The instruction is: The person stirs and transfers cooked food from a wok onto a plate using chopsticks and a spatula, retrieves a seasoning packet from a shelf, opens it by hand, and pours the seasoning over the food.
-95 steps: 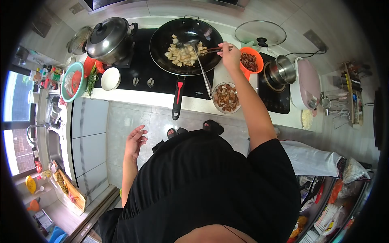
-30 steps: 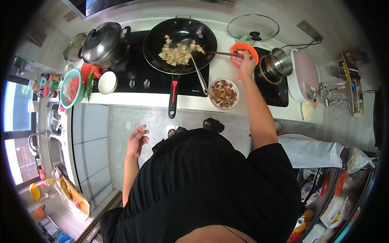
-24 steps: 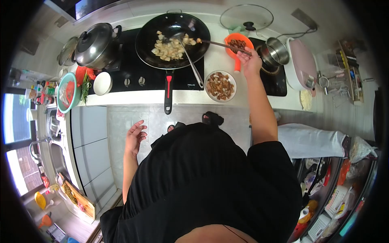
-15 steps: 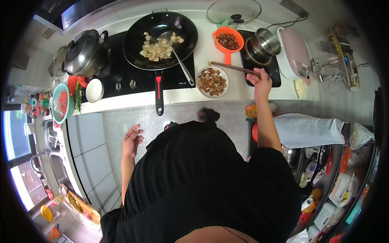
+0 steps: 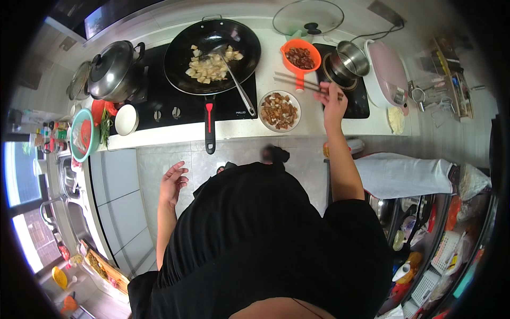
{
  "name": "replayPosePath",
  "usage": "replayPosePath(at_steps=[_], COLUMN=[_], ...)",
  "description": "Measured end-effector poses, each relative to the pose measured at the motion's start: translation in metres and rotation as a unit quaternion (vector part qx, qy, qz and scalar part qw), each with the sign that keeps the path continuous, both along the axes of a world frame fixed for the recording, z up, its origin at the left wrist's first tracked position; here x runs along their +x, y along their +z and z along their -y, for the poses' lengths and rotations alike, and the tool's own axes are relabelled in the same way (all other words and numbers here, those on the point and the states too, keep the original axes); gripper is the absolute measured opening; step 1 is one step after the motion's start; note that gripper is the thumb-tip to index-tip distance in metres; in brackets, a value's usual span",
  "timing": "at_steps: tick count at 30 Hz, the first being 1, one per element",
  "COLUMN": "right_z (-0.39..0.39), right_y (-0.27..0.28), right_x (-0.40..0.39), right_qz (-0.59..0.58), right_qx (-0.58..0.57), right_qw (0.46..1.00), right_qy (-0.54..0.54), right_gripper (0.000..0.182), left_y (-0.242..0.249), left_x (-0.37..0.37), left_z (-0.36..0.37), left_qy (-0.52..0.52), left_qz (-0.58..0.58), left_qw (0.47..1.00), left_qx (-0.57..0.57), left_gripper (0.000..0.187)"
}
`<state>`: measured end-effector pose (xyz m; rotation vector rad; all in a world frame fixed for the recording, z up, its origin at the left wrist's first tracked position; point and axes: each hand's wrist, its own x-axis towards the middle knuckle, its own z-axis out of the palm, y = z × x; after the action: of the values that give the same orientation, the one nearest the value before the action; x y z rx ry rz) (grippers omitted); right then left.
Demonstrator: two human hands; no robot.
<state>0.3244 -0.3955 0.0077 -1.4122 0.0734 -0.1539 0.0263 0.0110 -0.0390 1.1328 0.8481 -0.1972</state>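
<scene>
My right hand (image 5: 332,101) grips a pair of dark chopsticks (image 5: 297,81), blurred by motion, their tips pointing left above the handle of an orange strainer (image 5: 298,66). Dark brown pieces lie in that strainer. Just below the tips stands a round bowl (image 5: 279,125) of browned chunks. My left hand (image 5: 173,181) hangs in the air in front of the counter, fingers loosely curled and apart, touching nothing. Up on the cooktop, a black wok (image 5: 180,82) holds pale cubed pieces, with a metal spatula (image 5: 241,95) resting in it.
A lidded steel pot (image 5: 114,74) stands left of the wok, near a white bowl (image 5: 126,119) and a teal basin (image 5: 79,154). On the right, a small saucepan (image 5: 351,59) sits on a second burner beside a pink-and-white rice cooker (image 5: 385,80). A glass lid (image 5: 289,16) leans behind.
My right hand has shifted a little left and the chopsticks have swung upward, their tips now apart. My left hand stays in about the same place.
</scene>
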Motion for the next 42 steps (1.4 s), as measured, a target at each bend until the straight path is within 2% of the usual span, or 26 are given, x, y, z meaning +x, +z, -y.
replayPosePath(at_steps=[3, 5, 7, 10, 12, 14, 18, 21, 27, 30, 33, 35, 37, 39, 41, 42], right_z=[-0.051, -0.082, -0.115, -0.154, -0.17, -0.177, -0.17, -0.161, -0.163, -0.162, -0.146, -0.132, -0.123, -0.114, -0.108, -0.102], right_y=[0.037, 0.012, -0.001, -0.025, -0.037, -0.044, -0.028, -0.011, -0.01, -0.003, 0.002, -0.007, -0.002, -0.006, -0.005, -0.004], right_x=[0.029, 0.064, 0.089, 0.12, 0.126, 0.129, 0.118, 0.114, 0.135, 0.135, 0.132, 0.128, 0.11, 0.104, 0.091, 0.086], right_qz=[0.014, 0.057, 0.072, 0.078, 0.121, 0.177, 0.185, 0.125, 0.071, 0.058, 0.054, 0.043, 0.034, 0.017, -0.011, -0.021], right_qx=[0.039, 0.026, -0.064, -0.104, -0.177, -0.244, -0.291, -0.26, -0.184, -0.173, -0.095, -0.113, -0.147, -0.081, -0.041, -0.089], right_qw=[0.999, 0.994, 0.99, 0.984, 0.965, 0.937, 0.902, 0.914, 0.958, 0.964, 0.985, 0.981, 0.977, 0.987, 0.99, 0.983], right_qy=[0.028, 0.092, 0.106, 0.12, 0.15, 0.178, 0.26, 0.286, 0.206, 0.19, 0.136, 0.153, 0.151, 0.136, 0.134, 0.159], right_gripper=[0.039, 0.041, 0.042, 0.04, 0.038, 0.034, 0.034, 0.035, 0.036, 0.036, 0.039, 0.04, 0.04, 0.038, 0.038, 0.037], left_y=[0.002, 0.006, 0.01, 0.011, 0.009, 0.01, 0.01, 0.003, 0.007, -0.003, -0.036, -0.057, -0.088, -0.102, -0.097, -0.11], left_x=[-0.002, -0.001, 0.0, -0.006, -0.014, -0.024, -0.042, -0.05, -0.041, -0.032, -0.012, 0.014, 0.047, 0.087, 0.128, 0.144], left_z=[0.005, 0.01, 0.011, 0.01, 0.009, 0.011, 0.017, 0.021, 0.026, 0.018, -0.008, -0.031, -0.06, -0.082, -0.086, -0.093], left_qy=[0.002, 0.006, 0.014, 0.033, 0.051, 0.07, 0.114, 0.119, 0.127, 0.086, 0.015, -0.031, -0.079, -0.143, -0.168, -0.172], left_qz=[-0.001, 0.005, 0.013, 0.018, 0.013, 0.003, -0.013, -0.016, -0.007, -0.008, -0.007, 0.01, 0.036, 0.051, 0.017, 0.024], left_qw=[1.0, 1.0, 1.0, 0.999, 0.999, 0.997, 0.993, 0.993, 0.992, 0.995, 0.982, 0.961, 0.923, 0.857, 0.832, 0.816], left_qx=[-0.006, -0.007, -0.005, 0.0, 0.003, 0.009, 0.002, -0.007, -0.01, 0.054, 0.19, 0.273, 0.375, 0.493, 0.529, 0.552], left_gripper=[0.03, 0.029, 0.029, 0.029, 0.029, 0.029, 0.029, 0.029, 0.03, 0.031, 0.031, 0.031, 0.032, 0.033, 0.033, 0.034])
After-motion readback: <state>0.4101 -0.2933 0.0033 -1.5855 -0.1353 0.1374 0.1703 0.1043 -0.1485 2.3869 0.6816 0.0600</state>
